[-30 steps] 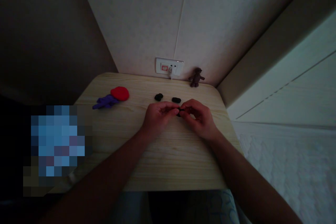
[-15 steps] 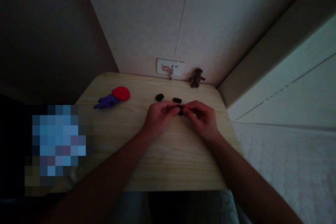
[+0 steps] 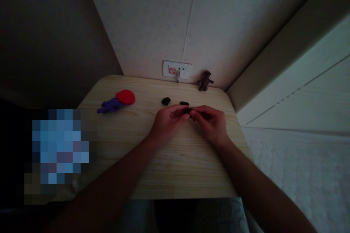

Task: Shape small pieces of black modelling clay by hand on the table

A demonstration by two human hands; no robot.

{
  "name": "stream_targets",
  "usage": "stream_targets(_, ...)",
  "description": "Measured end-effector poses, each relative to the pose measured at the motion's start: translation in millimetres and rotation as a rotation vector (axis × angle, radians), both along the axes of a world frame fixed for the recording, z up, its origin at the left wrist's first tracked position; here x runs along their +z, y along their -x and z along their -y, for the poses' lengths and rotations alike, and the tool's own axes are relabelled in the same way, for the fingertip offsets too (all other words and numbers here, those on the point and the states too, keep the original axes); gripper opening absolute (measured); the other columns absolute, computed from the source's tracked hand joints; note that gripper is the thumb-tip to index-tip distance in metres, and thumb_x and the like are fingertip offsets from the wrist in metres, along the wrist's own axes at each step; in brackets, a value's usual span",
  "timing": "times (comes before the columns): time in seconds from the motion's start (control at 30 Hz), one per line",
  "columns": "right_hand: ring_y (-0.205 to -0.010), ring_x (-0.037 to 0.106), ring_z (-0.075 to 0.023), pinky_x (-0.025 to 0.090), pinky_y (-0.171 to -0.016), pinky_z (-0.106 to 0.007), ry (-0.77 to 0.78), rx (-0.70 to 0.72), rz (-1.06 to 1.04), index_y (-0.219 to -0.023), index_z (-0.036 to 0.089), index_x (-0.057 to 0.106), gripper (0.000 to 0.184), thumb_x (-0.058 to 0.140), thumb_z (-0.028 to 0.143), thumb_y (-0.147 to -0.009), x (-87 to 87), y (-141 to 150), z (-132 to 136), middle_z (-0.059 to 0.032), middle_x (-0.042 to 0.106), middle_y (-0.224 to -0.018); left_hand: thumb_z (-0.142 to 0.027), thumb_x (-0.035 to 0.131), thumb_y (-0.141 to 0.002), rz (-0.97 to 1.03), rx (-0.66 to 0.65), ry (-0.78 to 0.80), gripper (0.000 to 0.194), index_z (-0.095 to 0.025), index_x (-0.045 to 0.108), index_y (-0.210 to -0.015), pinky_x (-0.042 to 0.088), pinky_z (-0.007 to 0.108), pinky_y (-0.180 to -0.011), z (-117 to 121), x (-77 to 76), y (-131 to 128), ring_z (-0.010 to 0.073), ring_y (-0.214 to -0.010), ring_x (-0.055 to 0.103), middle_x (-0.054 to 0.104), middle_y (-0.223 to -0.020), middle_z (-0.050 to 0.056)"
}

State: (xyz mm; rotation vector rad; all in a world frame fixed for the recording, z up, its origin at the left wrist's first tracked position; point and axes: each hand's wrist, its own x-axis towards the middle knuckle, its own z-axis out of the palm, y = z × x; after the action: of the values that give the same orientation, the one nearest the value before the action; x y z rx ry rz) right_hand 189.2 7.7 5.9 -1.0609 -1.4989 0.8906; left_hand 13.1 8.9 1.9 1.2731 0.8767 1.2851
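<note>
In the head view, the left hand (image 3: 166,123) and right hand (image 3: 212,123) meet fingertip to fingertip, pinching a small black piece (image 3: 187,110) between thumbs and forefingers; its outline is mostly covered. The two-sided pinch probably steadies so small a piece while letting both thumbs press it. Whether it touches the table (image 3: 169,174) beneath the grip, I cannot tell.

Just beyond the grip lies an oblong black piece (image 3: 184,103), partly hidden by the fingers and the likeliest thing to be bumped. Beyond the left hand sits a black lump (image 3: 166,101), probably kept within easy reach. Well left of the grip, a red disc (image 3: 125,97) touches a purple piece (image 3: 110,105). A brown figure (image 3: 205,81) stands upright beyond the right hand, near the wall socket (image 3: 171,68), seemingly clear of the fingers.
</note>
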Motion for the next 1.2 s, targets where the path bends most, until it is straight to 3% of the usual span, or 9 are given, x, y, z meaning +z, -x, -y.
stream_targets(0.2, -0.065, 0.069, -0.0157, 0.06, -0.064, -0.03, 0.11, 0.019, -0.081, -0.09, 0.021, 0.079, 0.024, 0.085, 0.041, -0.078, 3.2, 4.1, 0.9, -0.0038, 0.078, -0.078, -0.025, 0.076, -0.081, -0.022, 0.019, 0.012, 0.018, -0.019, 0.081, -0.098, 0.06, 0.034, -0.078, 1.3, 0.4, 0.7, 0.0189, -0.077, 0.074, 0.08, -0.088, 0.006)
stream_targets(0.33, -0.073, 0.071, -0.0162, 0.061, -0.069, -0.031, 0.022, 0.026, -0.008, -0.097, 0.023, 0.08, 0.024, 0.083, 0.04, -0.08, 3.1, 3.5, 0.7, -0.0051, 0.078, -0.09, -0.024, 0.076, -0.081, -0.059, 0.024, 0.017, 0.019, -0.02, 0.082, -0.098, 0.061, 0.038, -0.085, 2.1, -0.5, 1.0, 0.0222, -0.086, 0.076, 0.081, -0.095, 0.007)
stream_targets(0.5, -0.065, 0.067, -0.0146, 0.057, -0.06, -0.029, 0.0, 0.003, 0.002, -0.09, 0.023, 0.082, 0.018, 0.08, 0.039, -0.084, 4.0, 2.5, 1.1, -0.0041, 0.076, -0.08, -0.032, 0.075, -0.084, -0.013, -0.005, 0.027, 0.026, -0.02, 0.08, -0.107, 0.06, 0.038, -0.089, 2.3, -2.8, -1.0, 0.0233, -0.097, 0.075, 0.08, -0.107, 0.009)
stream_targets(0.77, -0.066, 0.072, -0.0161, 0.062, -0.06, -0.031, 0.141, 0.033, -0.137, -0.098, 0.023, 0.081, 0.026, 0.086, 0.039, -0.077, 2.3, 8.1, 2.0, -0.0046, 0.08, -0.088, -0.035, 0.076, -0.082, -0.023, 0.028, 0.059, 0.018, -0.018, 0.08, -0.088, 0.059, 0.032, -0.07, 2.8, 8.9, 1.2, 0.0189, -0.073, 0.072, 0.079, -0.087, 0.007)
stream_targets(0.97, -0.062, 0.072, -0.0155, 0.065, -0.064, -0.032, 0.168, 0.019, -0.233, -0.092, 0.023, 0.075, 0.027, 0.087, 0.041, -0.076, 5.6, 8.7, 1.6, -0.0018, 0.077, -0.084, -0.03, 0.084, -0.074, 0.087, 0.019, 0.112, 0.03, -0.014, 0.076, -0.098, 0.06, 0.034, -0.082, -0.6, 1.5, -1.3, 0.02, -0.087, 0.074, 0.079, -0.096, 0.009)
stream_targets(1.2, -0.057, 0.064, -0.0109, 0.054, -0.054, -0.023, 0.157, 0.011, -0.138, -0.081, 0.02, 0.072, 0.028, 0.087, 0.043, -0.075, 10.8, 6.0, -0.4, 0.0011, 0.07, -0.069, -0.026, 0.081, -0.076, 0.035, 0.035, 0.092, 0.022, -0.014, 0.08, -0.094, 0.059, 0.031, -0.073, -0.9, 3.0, 1.6, 0.0167, -0.074, 0.072, 0.08, -0.085, 0.007)
